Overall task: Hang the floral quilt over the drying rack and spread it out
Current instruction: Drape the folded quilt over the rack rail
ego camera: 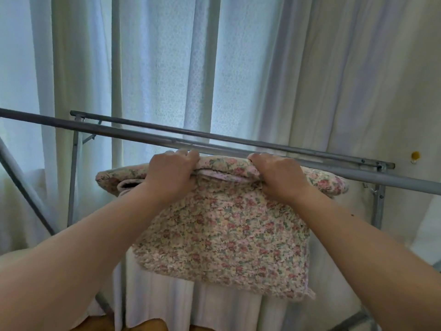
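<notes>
From the head camera, looking forward and down, both bare forearms reach out toward the drying rack. It is a grey metal frame whose near rail runs across the view from the left edge down to the right edge. A second, thinner far rail lies just behind the near one.

The floral quilt is a thick folded bundle with a small pink and green flower print. It is held up right at the near rail, its top fold just below the bar. Most of the bundle hangs down on the person's side, and its folded ends stick out to the left and right past the hands. I cannot tell whether the top fold already rests on the rail or only presses against it.

The left hand grasps the top fold, with its fingers curled over the far side of the cloth. The right hand grips the same fold a little further along, its fingers tucked over the edge in the same way. A stretch of quilt shows between the two hands.

Pale curtains hang in long pleats behind the rack, with light coming through them. A grey upright leg of the rack stands at the left. A small yellow spot sits on the pale surface at the far right. A strip of brown floor shows at the bottom edge.
</notes>
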Tool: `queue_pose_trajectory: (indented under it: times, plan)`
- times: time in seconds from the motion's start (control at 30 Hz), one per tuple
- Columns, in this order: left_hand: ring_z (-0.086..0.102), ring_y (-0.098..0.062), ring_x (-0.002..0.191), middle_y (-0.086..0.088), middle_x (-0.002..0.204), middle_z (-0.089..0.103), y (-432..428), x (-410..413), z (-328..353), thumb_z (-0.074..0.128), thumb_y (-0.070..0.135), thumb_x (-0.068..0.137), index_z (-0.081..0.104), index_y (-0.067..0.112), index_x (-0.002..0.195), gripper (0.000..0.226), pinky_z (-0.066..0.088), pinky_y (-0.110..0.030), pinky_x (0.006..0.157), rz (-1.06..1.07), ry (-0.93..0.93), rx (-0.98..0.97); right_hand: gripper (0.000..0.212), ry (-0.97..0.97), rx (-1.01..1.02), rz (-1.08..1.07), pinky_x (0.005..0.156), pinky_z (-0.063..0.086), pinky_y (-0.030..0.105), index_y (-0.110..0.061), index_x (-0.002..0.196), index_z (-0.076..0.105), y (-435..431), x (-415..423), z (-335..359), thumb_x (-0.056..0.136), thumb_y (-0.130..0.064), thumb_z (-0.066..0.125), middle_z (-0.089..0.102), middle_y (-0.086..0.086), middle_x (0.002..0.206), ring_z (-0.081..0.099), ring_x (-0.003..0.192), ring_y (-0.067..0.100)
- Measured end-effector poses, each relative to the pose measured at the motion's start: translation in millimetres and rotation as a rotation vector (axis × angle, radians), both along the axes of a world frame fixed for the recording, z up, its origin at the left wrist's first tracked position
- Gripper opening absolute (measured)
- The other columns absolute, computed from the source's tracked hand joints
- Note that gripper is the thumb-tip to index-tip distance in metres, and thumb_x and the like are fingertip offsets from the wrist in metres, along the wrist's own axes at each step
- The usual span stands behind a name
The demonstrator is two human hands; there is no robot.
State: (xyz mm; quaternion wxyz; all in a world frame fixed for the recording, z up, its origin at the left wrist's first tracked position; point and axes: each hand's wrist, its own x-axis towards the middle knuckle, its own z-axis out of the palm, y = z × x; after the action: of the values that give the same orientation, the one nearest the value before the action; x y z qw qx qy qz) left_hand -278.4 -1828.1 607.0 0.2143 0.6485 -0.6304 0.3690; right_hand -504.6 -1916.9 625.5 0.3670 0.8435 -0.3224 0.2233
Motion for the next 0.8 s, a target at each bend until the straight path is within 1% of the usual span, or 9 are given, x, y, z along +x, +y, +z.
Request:
queue_pose_trajectory:
  times: [0.1,0.27,0.37,0.4,0.47,0.53,0.6,0.73,0.8]
  plan:
    - [0.058,-0.032,0.078,-0.011,0.091,0.062,-13.9,7.7,7.7,0.055,0.024,0.077,0.052,0.009,0.097,0.025,0.029,-0.03,0.055,-0.049,-0.047,-0.02,0.046,-0.019,0.005,-0.058,0.051,0.026,0.028,-0.013,0.115,0.048,-6.2,5.3,1.6,0.071,-0.005,0.057,0.062,0.011,0.098,0.06,0.079,0.031]
    - [0.053,-0.029,0.083,-0.01,0.093,0.056,-35.9,25.4,19.6,0.055,0.025,0.079,0.047,0.009,0.102,0.03,0.033,-0.032,0.058,-0.102,-0.062,0.012,0.047,-0.024,0.004,-0.118,0.054,0.031,0.032,-0.014,0.117,0.046,-11.7,14.4,5.1,0.071,-0.01,0.057,0.061,0.012,0.101,0.061,0.083,0.032]
    - [0.055,-0.031,0.086,-0.011,0.096,0.055,-44.3,35.1,21.9,0.057,0.026,0.078,0.039,0.01,0.104,0.035,0.034,-0.034,0.058,-0.129,-0.039,0.054,0.048,-0.02,0.035,-0.124,0.056,0.032,0.032,-0.015,0.118,0.046,-11.0,15.6,10.4,0.072,-0.01,0.059,0.061,0.013,0.107,0.061,0.088,0.034]
    - [0.056,-0.032,0.083,-0.01,0.094,0.056,-46.4,37.4,22.3,0.056,0.027,0.078,0.036,0.011,0.1,0.034,0.034,-0.033,0.057,-0.143,-0.037,0.07,0.047,-0.027,0.042,-0.123,0.057,0.034,0.033,-0.015,0.116,0.047,-10.0,14.3,13.3,0.071,-0.011,0.06,0.062,0.013,0.107,0.061,0.088,0.034]
    - [0.054,-0.028,0.071,-0.006,0.088,0.057,-49.6,40.1,22.9,0.055,0.028,0.079,0.027,0.015,0.091,0.033,0.032,-0.032,0.054,-0.168,-0.025,0.119,0.04,-0.053,0.063,-0.131,0.059,0.04,0.035,-0.014,0.11,0.049,-8.3,10.3,19.2,0.073,-0.018,0.062,0.062,0.013,0.104,0.061,0.088,0.034]
    - [0.045,-0.023,0.064,-0.004,0.081,0.056,-52.1,40.3,24.5,0.056,0.033,0.079,0.023,0.017,0.087,0.037,0.03,-0.031,0.054,-0.19,-0.002,0.169,0.039,-0.068,0.098,-0.157,0.06,0.041,0.036,-0.013,0.108,0.049,-8.1,5.7,25.0,0.075,-0.029,0.065,0.061,0.014,0.103,0.06,0.089,0.033]
    - [0.043,-0.023,0.063,-0.003,0.079,0.055,-54.4,38.2,26.5,0.057,0.039,0.08,0.025,0.017,0.086,0.039,0.031,-0.031,0.055,-0.193,0.004,0.186,0.048,-0.056,0.134,-0.197,0.061,0.04,0.036,-0.012,0.108,0.047,-9.6,0.6,28.0,0.075,-0.04,0.069,0.06,0.015,0.104,0.059,0.09,0.033]
    - [0.048,-0.026,0.068,-0.007,0.088,0.061,-56.8,38.2,31.8,0.059,0.049,0.076,0.029,0.018,0.086,0.045,0.03,-0.031,0.057,-0.217,-0.009,0.173,0.059,-0.034,0.137,-0.213,0.057,0.035,0.035,-0.008,0.104,0.045,-12.7,-5.0,28.3,0.072,-0.05,0.07,0.061,0.017,0.102,0.06,0.089,0.035]
    - [0.052,-0.026,0.073,-0.004,0.085,0.06,-57.1,41.0,38.6,0.062,0.064,0.066,0.033,0.02,0.083,0.055,0.03,-0.031,0.059,-0.218,-0.013,0.201,0.063,-0.02,0.11,-0.209,0.055,0.032,0.034,-0.007,0.101,0.047,-13.5,-6.4,32.5,0.068,-0.055,0.07,0.064,0.018,0.098,0.061,0.085,0.035]
